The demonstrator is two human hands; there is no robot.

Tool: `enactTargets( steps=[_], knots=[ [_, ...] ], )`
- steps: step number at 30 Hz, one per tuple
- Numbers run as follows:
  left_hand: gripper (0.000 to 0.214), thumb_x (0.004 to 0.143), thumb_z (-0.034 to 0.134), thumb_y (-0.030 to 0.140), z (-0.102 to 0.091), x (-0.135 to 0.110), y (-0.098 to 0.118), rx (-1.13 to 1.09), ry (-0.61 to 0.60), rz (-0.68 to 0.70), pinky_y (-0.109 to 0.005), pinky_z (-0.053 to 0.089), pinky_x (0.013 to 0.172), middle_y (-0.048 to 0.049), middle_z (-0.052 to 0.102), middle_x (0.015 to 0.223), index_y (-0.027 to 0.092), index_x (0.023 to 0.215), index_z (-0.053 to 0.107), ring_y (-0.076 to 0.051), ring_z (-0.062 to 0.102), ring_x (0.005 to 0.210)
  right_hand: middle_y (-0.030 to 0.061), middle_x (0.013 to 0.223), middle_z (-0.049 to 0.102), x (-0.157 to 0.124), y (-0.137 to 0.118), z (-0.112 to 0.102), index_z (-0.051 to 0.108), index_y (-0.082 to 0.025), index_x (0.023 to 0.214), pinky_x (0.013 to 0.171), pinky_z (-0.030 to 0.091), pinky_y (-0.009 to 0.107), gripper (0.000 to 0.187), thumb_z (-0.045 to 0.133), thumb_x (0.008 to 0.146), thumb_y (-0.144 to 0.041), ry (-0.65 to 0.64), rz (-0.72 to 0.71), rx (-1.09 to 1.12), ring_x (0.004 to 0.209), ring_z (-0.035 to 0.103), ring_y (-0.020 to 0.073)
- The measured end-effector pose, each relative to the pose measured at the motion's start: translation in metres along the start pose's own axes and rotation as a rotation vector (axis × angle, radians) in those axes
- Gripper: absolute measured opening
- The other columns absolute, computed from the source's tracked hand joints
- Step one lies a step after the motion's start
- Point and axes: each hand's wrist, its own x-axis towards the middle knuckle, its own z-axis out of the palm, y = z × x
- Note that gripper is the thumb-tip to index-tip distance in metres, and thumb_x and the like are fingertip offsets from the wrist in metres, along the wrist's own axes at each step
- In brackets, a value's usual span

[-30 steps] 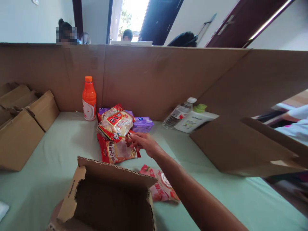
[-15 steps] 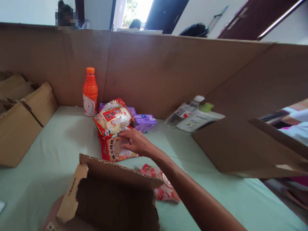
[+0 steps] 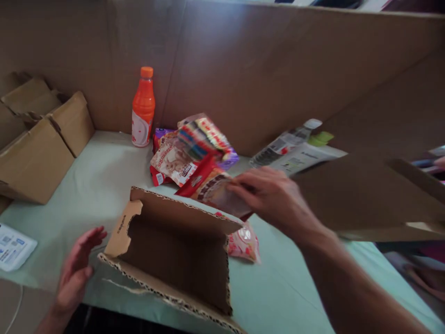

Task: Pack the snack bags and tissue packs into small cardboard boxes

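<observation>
My right hand (image 3: pixel 278 199) pinches the right end of a red snack bag (image 3: pixel 213 188), held tilted above the far edge of an open cardboard box (image 3: pixel 181 212). Nothing shows inside the box. To its left, my left hand (image 3: pixel 74 273) is raised with fingers apart, holding nothing. Behind the held bag, a beige and red snack bag (image 3: pixel 174 160) marked "SQUIRRELS" leans on the pile. A blurred striped packet (image 3: pixel 205 139) lies beside it, over purple packs (image 3: pixel 229 158). A pink bag (image 3: pixel 245 243) lies against the box's right side.
An orange bottle (image 3: pixel 143 111) stands by the cardboard wall (image 3: pixel 264 60). At the right, a clear bottle (image 3: pixel 278 147) and a white tube (image 3: pixel 306 158) lean against it. Cardboard boxes (image 3: pixel 31 162) stand at the left. A white printed packet (image 3: pixel 15 247) lies near the left edge.
My right hand has taken the red snack bag from the pile and brought it toward the box. My left hand has come away from the box's left side. The view has tilted down.
</observation>
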Motion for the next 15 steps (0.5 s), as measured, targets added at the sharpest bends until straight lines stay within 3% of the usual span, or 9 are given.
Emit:
enactTargets(
  steps=[3,6,9,12,15],
  knots=[
    [0.044,0.081,0.071,0.047,-0.002,0.019,0.037,-0.030,0.004,0.196,-0.044,0.047,0.110,-0.0091,0.068,0.133,0.026,0.120,0.073,-0.033,0.059,0.127,0.0021,0.064,0.064,-0.012,-0.007,-0.040,0.066,-0.021,0.068,0.059,0.042,0.029,0.023,0.066,0.087,-0.033,0.250,0.052,0.130,0.061,0.054,0.0157],
    [0.032,0.087,0.066,0.044,0.006,0.036,0.071,0.064,-0.156,0.320,-0.046,0.039,0.118,-0.0069,0.064,0.138,0.029,0.113,0.077,-0.033,0.050,0.138,-0.0009,0.059,0.060,-0.018,-0.024,-0.067,0.068,-0.022,0.067,0.049,0.039,0.027,0.019,0.076,0.078,-0.035,0.454,0.245,0.229,0.052,0.050,0.0123],
    [0.034,0.091,0.060,0.052,0.019,0.048,0.096,0.238,-0.331,0.317,-0.051,0.036,0.120,-0.0055,0.054,0.151,0.030,0.110,0.079,-0.034,0.043,0.145,-0.0035,0.053,0.054,-0.022,-0.047,-0.074,0.071,-0.023,0.071,0.044,0.032,0.027,0.018,0.084,0.072,-0.037,0.660,0.386,0.247,0.045,0.042,0.0107],
    [0.047,0.089,0.056,0.064,0.035,0.055,0.115,0.453,-0.451,0.242,-0.055,0.038,0.118,-0.0065,0.047,0.158,0.027,0.101,0.082,-0.037,0.047,0.142,-0.0026,0.057,0.058,-0.022,-0.075,-0.067,0.069,-0.023,0.071,0.046,0.036,0.028,0.017,0.083,0.075,-0.033,0.780,0.270,0.368,0.049,0.046,0.0117],
    [0.053,0.089,0.052,0.069,0.045,0.055,0.129,0.650,-0.518,0.252,-0.054,0.039,0.117,-0.0065,0.048,0.158,0.026,0.094,0.083,-0.037,0.048,0.142,-0.0013,0.067,0.064,-0.021,-0.103,-0.057,0.070,-0.024,0.079,0.051,0.040,0.029,0.009,0.078,0.080,-0.028,0.762,0.133,0.475,0.056,0.052,0.0134]
  ],
)
